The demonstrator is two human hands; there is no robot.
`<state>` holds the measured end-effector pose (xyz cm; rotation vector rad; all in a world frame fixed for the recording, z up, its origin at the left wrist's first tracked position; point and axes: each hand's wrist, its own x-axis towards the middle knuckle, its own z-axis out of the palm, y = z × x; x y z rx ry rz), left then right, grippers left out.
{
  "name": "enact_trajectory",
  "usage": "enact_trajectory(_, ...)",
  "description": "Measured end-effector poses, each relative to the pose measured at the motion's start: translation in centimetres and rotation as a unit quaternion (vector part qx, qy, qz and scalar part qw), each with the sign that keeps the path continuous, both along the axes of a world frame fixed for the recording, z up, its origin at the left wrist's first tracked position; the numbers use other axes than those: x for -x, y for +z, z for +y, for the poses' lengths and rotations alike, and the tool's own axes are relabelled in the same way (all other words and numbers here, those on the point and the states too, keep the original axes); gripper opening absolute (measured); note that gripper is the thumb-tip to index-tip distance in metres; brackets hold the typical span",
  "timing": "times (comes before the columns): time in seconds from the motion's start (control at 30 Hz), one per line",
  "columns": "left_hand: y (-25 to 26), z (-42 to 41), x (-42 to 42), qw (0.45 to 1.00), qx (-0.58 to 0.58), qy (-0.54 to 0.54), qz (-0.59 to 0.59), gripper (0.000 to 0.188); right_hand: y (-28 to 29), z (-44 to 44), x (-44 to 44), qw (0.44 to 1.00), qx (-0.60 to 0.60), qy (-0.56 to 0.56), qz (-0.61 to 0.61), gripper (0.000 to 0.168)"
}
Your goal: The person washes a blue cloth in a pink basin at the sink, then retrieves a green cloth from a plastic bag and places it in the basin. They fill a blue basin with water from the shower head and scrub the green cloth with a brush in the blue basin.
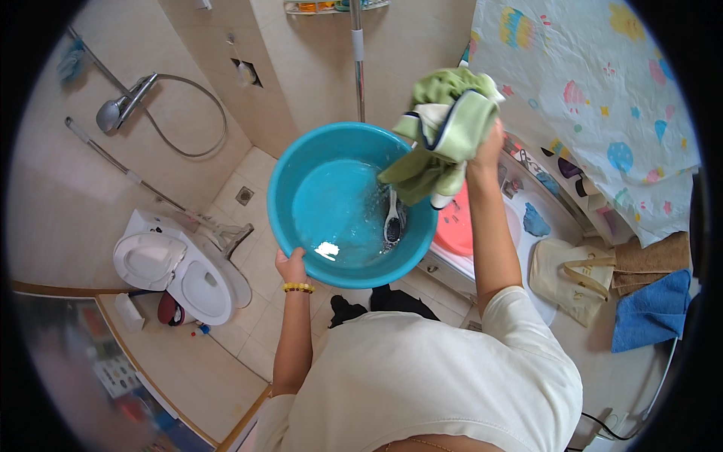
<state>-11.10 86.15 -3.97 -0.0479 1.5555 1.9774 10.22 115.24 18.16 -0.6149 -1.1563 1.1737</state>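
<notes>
My left hand [291,264] grips the near-left rim of a turquoise plastic basin [282,169], thumb over the edge. Shallow water lies in the basin, with a brush [392,223] with a white handle resting in it at the right side. My right hand [490,148] is raised over the basin's right edge and clutches a bunched green garment [452,130] with white parts and dark navy trim. The fingers of that hand are mostly hidden by the cloth. Part of a red-pink basin [455,226] shows below the garment, on the white sink counter.
A toilet [203,288] with its lid raised and a floor squeegee [236,240] are at the left. On the wall hangs a shower head [110,114]. A vertical metal pole [359,73] stands beyond the basin. At the right are a patterned plastic cover [587,101], a cloth bag [570,277] and a blue towel [649,311].
</notes>
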Motion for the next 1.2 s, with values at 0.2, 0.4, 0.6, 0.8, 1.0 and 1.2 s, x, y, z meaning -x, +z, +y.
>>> enact_trajectory(0.2, 0.9, 0.0, -0.2, 1.0, -0.003, -0.001, -0.005, 0.026, -6.6, 1.5, -10.5, 0.989, 0.086, -0.115, 0.019, 0.023)
enact_trajectory(0.4, 1.3, 0.4, -0.1, 1.0, -0.012, -0.014, 0.014, 0.024, -23.3, 4.0, -18.4, 0.91, 0.215, -0.195, -0.297, 0.035)
enact_trajectory(0.6, 1.3, 0.3, 0.1, 1.0, -0.008, -0.009, 0.009, 0.026, -26.6, 2.7, -15.5, 0.762, 0.246, -0.134, -0.583, 0.034)
enact_trajectory(0.8, -0.3, -0.8, 0.2, 1.0, -0.021, 0.001, -0.01, 0.028, -19.3, 0.3, -2.1, 0.685, -0.323, 0.127, -0.64, 0.021)
enact_trajectory(1.0, -2.4, -1.1, -1.2, 0.999, -0.026, -0.009, -0.032, 0.029, -27.2, 0.1, 2.0, 0.351, -0.496, 0.259, -0.751, 0.02)
enact_trajectory(1.2, -1.9, -0.9, -1.8, 0.999, -0.014, -0.003, -0.043, 0.033, -26.3, 1.1, 0.7, 0.274, -0.539, 0.355, -0.713, 0.02)
